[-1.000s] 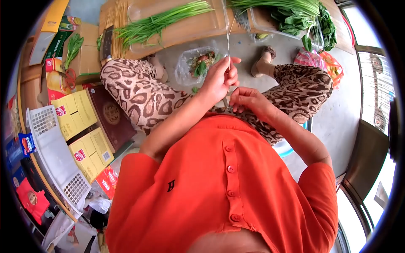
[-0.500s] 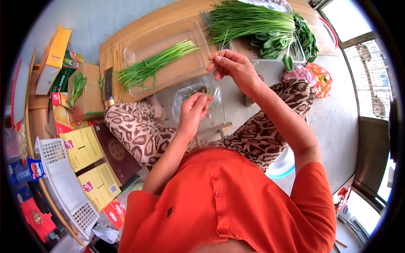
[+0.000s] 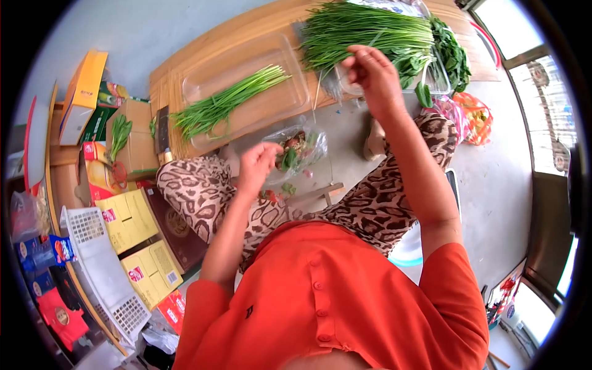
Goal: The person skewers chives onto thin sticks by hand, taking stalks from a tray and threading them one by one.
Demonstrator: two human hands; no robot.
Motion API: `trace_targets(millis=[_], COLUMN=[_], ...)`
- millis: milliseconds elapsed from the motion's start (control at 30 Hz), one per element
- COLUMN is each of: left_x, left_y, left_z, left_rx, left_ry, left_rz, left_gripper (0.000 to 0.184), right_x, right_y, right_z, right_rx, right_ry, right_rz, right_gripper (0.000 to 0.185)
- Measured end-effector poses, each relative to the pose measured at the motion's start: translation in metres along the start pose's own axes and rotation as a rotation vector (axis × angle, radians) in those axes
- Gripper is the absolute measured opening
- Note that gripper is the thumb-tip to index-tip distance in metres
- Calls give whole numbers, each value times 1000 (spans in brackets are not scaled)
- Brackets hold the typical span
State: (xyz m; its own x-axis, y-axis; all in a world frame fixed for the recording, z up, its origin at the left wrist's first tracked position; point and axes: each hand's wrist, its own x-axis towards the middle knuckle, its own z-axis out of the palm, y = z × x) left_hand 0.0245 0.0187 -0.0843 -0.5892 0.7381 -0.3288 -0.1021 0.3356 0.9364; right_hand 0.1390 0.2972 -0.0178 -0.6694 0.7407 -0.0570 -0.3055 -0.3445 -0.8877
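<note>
My right hand (image 3: pixel 375 77) is raised in front of the large bundle of garlic chives (image 3: pixel 364 31), thumb and fingers pinched together. A thin pale stalk, blurred, seems to stick up from its fingertips. Lower and to the left, my left hand (image 3: pixel 258 165) has its fingers curled together beside an open clear plastic bag (image 3: pixel 311 148) holding plant scraps; whatever is between those fingers is too small to see. A smaller bunch of chives (image 3: pixel 231 102) lies in a shallow clear plastic tray (image 3: pixel 287 52) on the wooden table.
Leafy greens (image 3: pixel 453 55) lie beside the large bundle. A knife (image 3: pixel 162 129) and thin sticks (image 3: pixel 179 145) are left of the tray. Cardboard boxes (image 3: pixel 139 160) and a white plastic basket (image 3: pixel 102 271) stand at the left. An orange bag (image 3: pixel 475 117) sits on the floor at right.
My hands have moved apart: the right went up and to the right, the left went left and slightly down. The thin stalk no longer spans between them. More of the scrap bag shows.
</note>
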Motion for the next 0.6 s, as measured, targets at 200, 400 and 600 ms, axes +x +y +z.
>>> trace_targets(millis=[200,400,600], left_x=[116,192,226], left_y=[18,12,-3], left_z=[-46,-51,-43], left_rx=[454,837,1155], left_ry=[231,228,248], left_rz=[340,439,455], left_gripper=[18,17,41], right_x=[0,1,1], right_y=[4,15,23], right_z=[-11,-10,-5], right_rx=[-9,-80,-63], right_ry=[-42,-74,-95], right_rz=[13,75,103], right_gripper=[18,19,15])
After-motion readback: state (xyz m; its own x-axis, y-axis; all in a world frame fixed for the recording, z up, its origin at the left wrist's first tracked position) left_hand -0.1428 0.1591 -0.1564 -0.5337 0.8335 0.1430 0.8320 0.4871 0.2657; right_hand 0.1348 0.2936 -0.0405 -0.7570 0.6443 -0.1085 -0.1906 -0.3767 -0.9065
